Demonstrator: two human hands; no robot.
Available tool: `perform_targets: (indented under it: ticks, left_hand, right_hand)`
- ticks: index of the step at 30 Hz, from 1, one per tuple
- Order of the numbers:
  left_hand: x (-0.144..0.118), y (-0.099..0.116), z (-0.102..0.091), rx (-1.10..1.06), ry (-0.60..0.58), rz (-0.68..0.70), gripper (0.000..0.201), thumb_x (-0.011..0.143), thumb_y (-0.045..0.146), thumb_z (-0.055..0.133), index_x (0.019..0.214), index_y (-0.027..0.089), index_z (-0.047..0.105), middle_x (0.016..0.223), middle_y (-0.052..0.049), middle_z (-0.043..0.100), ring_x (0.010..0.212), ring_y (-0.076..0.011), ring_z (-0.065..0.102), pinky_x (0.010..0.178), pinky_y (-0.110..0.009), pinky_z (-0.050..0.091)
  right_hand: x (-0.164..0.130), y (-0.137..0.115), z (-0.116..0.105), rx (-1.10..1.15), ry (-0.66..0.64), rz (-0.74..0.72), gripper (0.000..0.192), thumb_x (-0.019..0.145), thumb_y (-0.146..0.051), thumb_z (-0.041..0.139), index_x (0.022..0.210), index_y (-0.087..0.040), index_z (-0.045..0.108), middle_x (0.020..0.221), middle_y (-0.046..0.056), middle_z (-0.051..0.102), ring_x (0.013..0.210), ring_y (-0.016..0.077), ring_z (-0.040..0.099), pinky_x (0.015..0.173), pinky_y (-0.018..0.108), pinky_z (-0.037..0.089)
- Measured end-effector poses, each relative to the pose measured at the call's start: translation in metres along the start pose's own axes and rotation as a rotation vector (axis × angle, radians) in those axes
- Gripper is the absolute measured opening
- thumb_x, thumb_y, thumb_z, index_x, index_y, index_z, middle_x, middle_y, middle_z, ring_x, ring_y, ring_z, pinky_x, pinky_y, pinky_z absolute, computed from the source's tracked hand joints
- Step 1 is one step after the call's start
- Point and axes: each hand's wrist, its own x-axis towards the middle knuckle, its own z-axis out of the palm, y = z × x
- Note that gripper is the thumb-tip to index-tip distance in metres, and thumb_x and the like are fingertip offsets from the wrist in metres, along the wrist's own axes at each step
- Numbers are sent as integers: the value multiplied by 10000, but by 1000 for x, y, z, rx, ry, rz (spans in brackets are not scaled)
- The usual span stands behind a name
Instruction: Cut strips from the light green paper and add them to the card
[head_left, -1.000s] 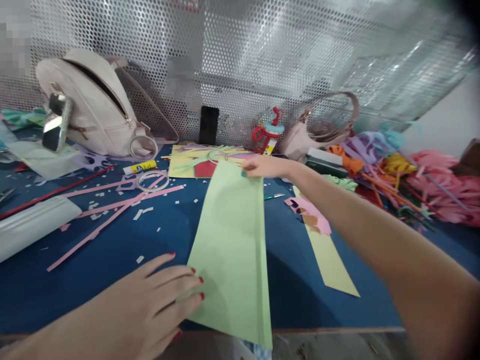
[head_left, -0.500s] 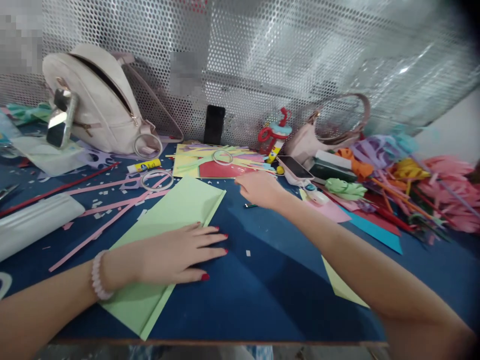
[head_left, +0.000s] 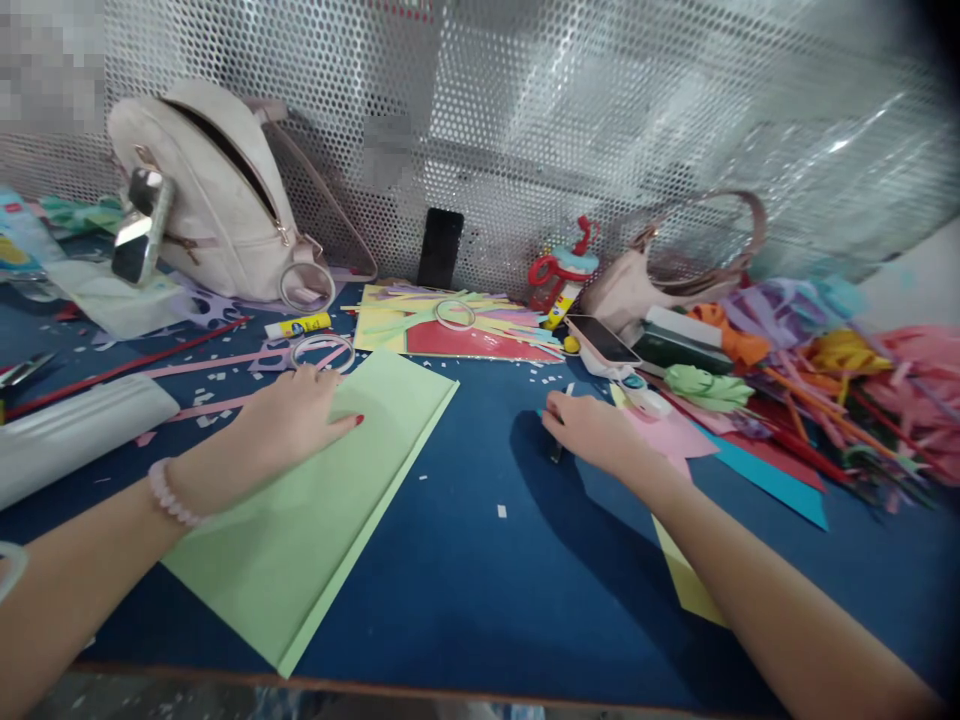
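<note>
A sheet of light green paper (head_left: pixel 352 490) lies slanted on the table, with a narrow fold along its right edge. My left hand (head_left: pixel 289 425) rests over its upper left part, thumb stretched out and apart from the bent fingers, whose tips are partly hidden. Right of the paper, my right hand (head_left: pixel 589 425) is closed round a slim dark tool that looks like a craft knife (head_left: pixel 556 453). A silvery tip pokes out above the fingers; most of the tool is covered by the hand.
Behind the paper lie coloured paper strips (head_left: pixel 420 310), a glue stick (head_left: pixel 298 326) and a pale ring (head_left: pixel 322 353). A backpack (head_left: pixel 217 200) and a phone (head_left: pixel 440 248) stand at the back. Paper flowers (head_left: pixel 907 385) crowd the right; a white roll (head_left: pixel 90 430) lies left.
My left hand has slid up and left off the paper's folded edge. My right hand has moved right and nearer, now with the slim tool in it. The view has shifted slightly.
</note>
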Motion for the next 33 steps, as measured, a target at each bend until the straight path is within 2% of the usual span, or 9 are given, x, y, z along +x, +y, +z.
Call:
perform_targets:
  ticks: [4, 8, 12, 16, 18, 20, 23, 28, 33]
  left_hand:
    - [-6, -1, -5, 39, -29, -68, 609, 929, 487, 431, 1145, -78, 498, 1037, -295, 572, 939, -398, 612, 758, -436, 485]
    - [-5, -6, -4, -10, -61, -106, 522, 931, 512, 384, 1095, 39, 533, 984, -197, 628, 888, -339, 644, 719, -389, 492]
    - [5, -17, 4, -121, -106, -86, 529, 851, 506, 496, 1177, 89, 510, 952, -165, 666, 809, -329, 662, 675, -391, 503]
    - [9, -13, 3, -252, -85, 111, 593, 880, 411, 455, 1421, 206, 329, 1346, -87, 536, 1169, -260, 555, 916, -336, 462]
    - [7, -8, 1, -331, -22, 208, 548, 914, 375, 387, 1445, 257, 324, 1439, -21, 454, 1284, -231, 454, 1028, -343, 381]
    - [7, -3, -1, -402, 72, 208, 453, 923, 351, 354, 1340, 248, 498, 1360, -8, 540, 1243, -228, 490, 1031, -346, 380]
    - [9, -1, -2, -431, 187, 81, 374, 903, 349, 380, 1095, 207, 668, 1171, -31, 658, 1087, -230, 588, 939, -316, 451]
    - [13, 1, 3, -299, 257, -31, 464, 901, 339, 361, 1259, 135, 574, 1220, -97, 604, 1143, -247, 550, 983, -340, 420]
    - [7, 9, 14, -198, 128, -49, 596, 906, 437, 358, 1366, 66, 435, 1275, -182, 518, 1166, -316, 525, 947, -388, 441]
  right_hand:
    - [-4, 0, 0, 5, -23, 41, 218, 902, -244, 360, 990, -170, 546, 852, 122, 680, 782, 280, 655, 560, 304, 331]
    - [-5, -1, 1, 10, -32, 45, 212, 896, -237, 361, 1000, -173, 534, 853, 124, 673, 807, 292, 653, 578, 312, 342]
    - [-5, 0, 2, 18, -33, 44, 206, 899, -244, 360, 997, -181, 529, 839, 113, 670, 799, 284, 651, 575, 305, 339]
    - [-5, 2, 3, 27, -24, 39, 196, 891, -232, 365, 987, -183, 529, 844, 109, 670, 777, 277, 646, 556, 301, 314]
    - [-5, 3, 3, 36, -16, 31, 186, 883, -225, 373, 975, -188, 530, 842, 105, 670, 765, 271, 641, 547, 301, 300]
    - [-6, 3, 3, 44, -6, 25, 178, 870, -210, 383, 970, -194, 530, 841, 98, 670, 761, 265, 635, 544, 300, 290]
    - [-8, 4, 2, 48, 16, 24, 191, 856, -195, 378, 980, -200, 524, 821, 89, 665, 744, 257, 625, 546, 296, 280]
    - [-12, 1, 3, 64, 74, -35, 212, 854, -203, 371, 1022, -223, 498, 798, 45, 659, 716, 221, 610, 555, 280, 273]
    - [-18, -7, 6, 80, 160, -187, 231, 860, -193, 356, 1056, -208, 477, 739, 27, 633, 637, 203, 588, 548, 282, 259]
